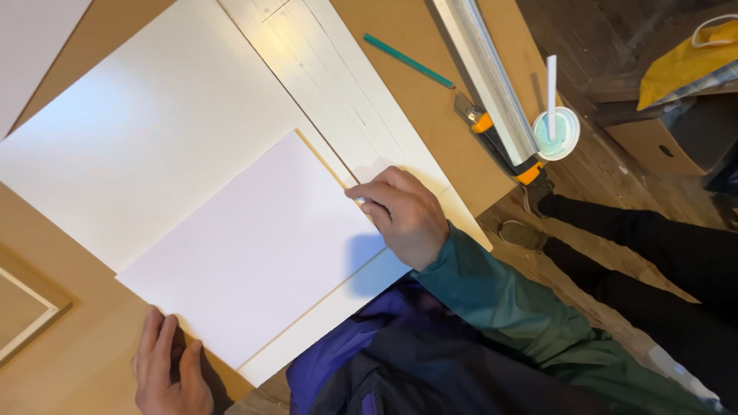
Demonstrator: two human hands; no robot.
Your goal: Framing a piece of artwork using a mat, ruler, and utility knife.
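Observation:
A white sheet (pixel 254 246) lies slanted on a larger white board (pixel 138 131) on the brown table (pixel 84 361). My right hand (pixel 403 211) rests at the sheet's right corner. Its fingers are curled around a small tool (pixel 360 201), of which only a silvery tip shows at the sheet's edge. My left hand (pixel 165 369) lies flat on the table at the sheet's lower left corner. Its fingers are apart and its fingertips touch the sheet's edge.
A second white board (pixel 338 84) with cut lines lies above my right hand. Beyond it are a green pencil (pixel 407 60), a long metal ruler (pixel 488 73), an orange utility knife (pixel 500 142) and a round cup (pixel 556 131) with a white stick. A cardboard box (pixel 661 146) and a yellow bag (pixel 692 58) stand on the floor.

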